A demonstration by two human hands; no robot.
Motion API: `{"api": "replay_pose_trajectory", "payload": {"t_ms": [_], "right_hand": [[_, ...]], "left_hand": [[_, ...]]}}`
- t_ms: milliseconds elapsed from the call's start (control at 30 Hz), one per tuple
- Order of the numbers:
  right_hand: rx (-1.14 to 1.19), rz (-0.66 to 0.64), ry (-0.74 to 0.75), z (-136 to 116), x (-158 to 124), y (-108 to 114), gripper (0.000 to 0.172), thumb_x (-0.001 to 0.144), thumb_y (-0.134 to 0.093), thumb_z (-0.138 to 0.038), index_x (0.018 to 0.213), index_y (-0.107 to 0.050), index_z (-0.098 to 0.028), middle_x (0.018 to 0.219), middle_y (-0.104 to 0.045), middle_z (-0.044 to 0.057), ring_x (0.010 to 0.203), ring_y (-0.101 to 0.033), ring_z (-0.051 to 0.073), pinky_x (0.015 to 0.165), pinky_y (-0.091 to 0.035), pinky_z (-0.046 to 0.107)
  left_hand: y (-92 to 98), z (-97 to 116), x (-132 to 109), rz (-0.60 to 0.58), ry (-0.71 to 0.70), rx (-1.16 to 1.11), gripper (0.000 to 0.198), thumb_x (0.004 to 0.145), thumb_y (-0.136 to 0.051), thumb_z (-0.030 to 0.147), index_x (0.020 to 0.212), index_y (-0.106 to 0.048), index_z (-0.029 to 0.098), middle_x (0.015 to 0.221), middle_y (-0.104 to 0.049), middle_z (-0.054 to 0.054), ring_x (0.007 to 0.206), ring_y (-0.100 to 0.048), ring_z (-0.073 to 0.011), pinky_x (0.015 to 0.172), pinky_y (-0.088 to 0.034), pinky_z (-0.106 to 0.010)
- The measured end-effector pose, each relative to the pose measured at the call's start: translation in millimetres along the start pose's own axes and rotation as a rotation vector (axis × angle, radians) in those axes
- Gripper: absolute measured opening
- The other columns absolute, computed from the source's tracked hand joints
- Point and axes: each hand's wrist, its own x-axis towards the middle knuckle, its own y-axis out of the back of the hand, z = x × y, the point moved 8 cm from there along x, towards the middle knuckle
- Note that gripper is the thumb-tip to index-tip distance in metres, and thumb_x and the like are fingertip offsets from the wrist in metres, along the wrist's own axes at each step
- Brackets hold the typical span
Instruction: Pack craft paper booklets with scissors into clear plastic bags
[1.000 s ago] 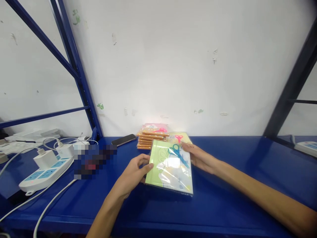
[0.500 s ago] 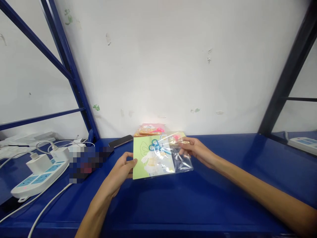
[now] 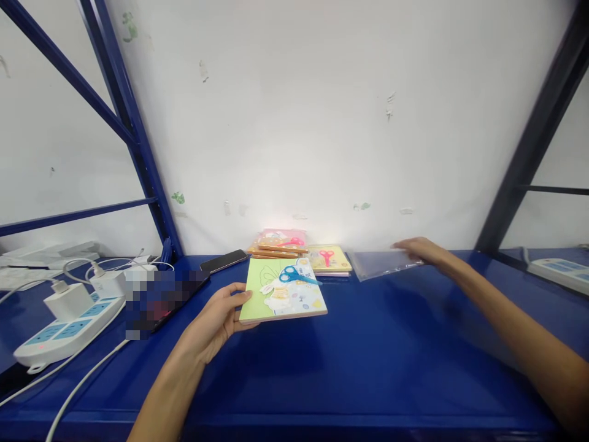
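Well, pale green craft book (image 3: 271, 301), blue scissors (image 3: 297, 276) on top, lying flat

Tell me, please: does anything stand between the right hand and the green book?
Yes. The clear plastic sleeve under the right hand lies flat on the blue shelf between them; a yellow book with pink scissors sits beyond its end, near the green book.

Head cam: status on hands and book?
Left hand against the green craft book, blue scissors on its cover. Right hand at the clear plastic bag. Phone beyond the book.
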Motion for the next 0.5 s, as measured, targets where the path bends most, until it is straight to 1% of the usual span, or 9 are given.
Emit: {"api": "replay_pose_trajectory", "payload": {"t_ms": [67,100,167,200,300,333,400,433,500], "right_hand": [[-0.172,0.059,-0.060,9,-1,7,0.032,0.076,-0.074,-0.041,0.079,-0.074,-0.010,0.073,-0.068,0.025,0.085,-0.066,0.048,0.074,-0.046,0.057],[-0.281,0.097,-0.066,6,-4,9,0.035,0.081,-0.070,-0.044,0.086,-0.073,-0.009,0.082,-0.070,0.028,0.091,-0.065,0.049,0.077,-0.044,0.059],[-0.489,0.135,-0.008,-18,-14,5,0.043,0.091,-0.057,-0.051,0.100,-0.071,-0.012,0.095,-0.071,0.027,0.094,-0.065,0.045,0.080,-0.044,0.055],[-0.539,0.113,0.036,-34,-21,-3,0.046,0.095,-0.051,-0.055,0.103,-0.070,-0.014,0.095,-0.072,0.023,0.091,-0.066,0.041,0.079,-0.045,0.051],[-0.286,-0.122,0.186,-87,-57,-47,0.060,0.097,-0.037,-0.070,0.086,-0.069,-0.021,0.081,-0.072,0.013,0.074,-0.064,0.029,0.071,-0.044,0.039],[-0.176,-0.252,0.253,-105,-75,-67,0.063,0.097,-0.035,-0.073,0.078,-0.068,-0.022,0.075,-0.070,0.010,0.068,-0.061,0.026,0.068,-0.042,0.037],[-0.082,-0.485,0.385,-132,-112,-103,0.064,0.091,-0.045,-0.078,0.064,-0.063,-0.022,0.062,-0.064,0.007,0.055,-0.052,0.019,0.062,-0.038,0.035],[-0.074,-0.565,0.437,-140,-129,-116,0.060,0.086,-0.055,-0.078,0.063,-0.064,-0.022,0.061,-0.064,0.006,0.053,-0.050,0.017,0.059,-0.036,0.033],[-0.098,-0.680,0.464,-143,-149,-135,0.062,0.087,-0.055,-0.077,0.060,-0.062,-0.022,0.061,-0.065,0.005,0.050,-0.049,0.016,0.055,-0.032,0.032]], "left_hand": [[-2.0,-2,1,-0.011,0.000,0.014,0.020,0.087,-0.065,0.012,0.103,-0.055,0.017,0.092,-0.078,-0.010,0.074,-0.077,-0.0204,0.062,-0.064,-0.028],[-3.6,-3,1,-0.021,0.001,0.025,0.021,0.087,-0.065,0.012,0.104,-0.055,0.017,0.093,-0.078,-0.011,0.075,-0.077,-0.0205,0.063,-0.064,-0.029],[-8.3,-7,1,-0.041,0.005,0.046,0.020,0.087,-0.065,0.012,0.104,-0.054,0.017,0.094,-0.078,-0.011,0.075,-0.077,-0.0200,0.063,-0.063,-0.028],[-11.3,-8,0,-0.050,0.007,0.055,0.020,0.087,-0.065,0.013,0.104,-0.054,0.017,0.094,-0.078,-0.011,0.074,-0.077,-0.0196,0.064,-0.063,-0.028],[-20.6,-13,-3,-0.058,0.016,0.084,0.022,0.086,-0.067,0.017,0.103,-0.052,0.018,0.094,-0.077,-0.010,0.072,-0.076,-0.0192,0.063,-0.062,-0.028],[-24.1,-14,-5,-0.064,0.014,0.092,0.024,0.085,-0.068,0.019,0.102,-0.052,0.019,0.095,-0.077,-0.010,0.072,-0.076,-0.0193,0.063,-0.061,-0.028],[-31.0,-17,-6,-0.087,0.011,0.109,0.029,0.082,-0.072,0.024,0.101,-0.051,0.019,0.095,-0.077,-0.010,0.073,-0.076,-0.0206,0.064,-0.060,-0.029],[-33.6,-17,-6,-0.096,0.010,0.120,0.031,0.081,-0.073,0.026,0.101,-0.051,0.020,0.094,-0.077,-0.009,0.075,-0.077,-0.0215,0.064,-0.060,-0.029],[-34.9,-17,-6,-0.092,0.008,0.151,0.031,0.081,-0.074,0.030,0.100,-0.050,0.021,0.093,-0.078,-0.009,0.078,-0.077,-0.0230,0.067,-0.060,-0.031]]}}
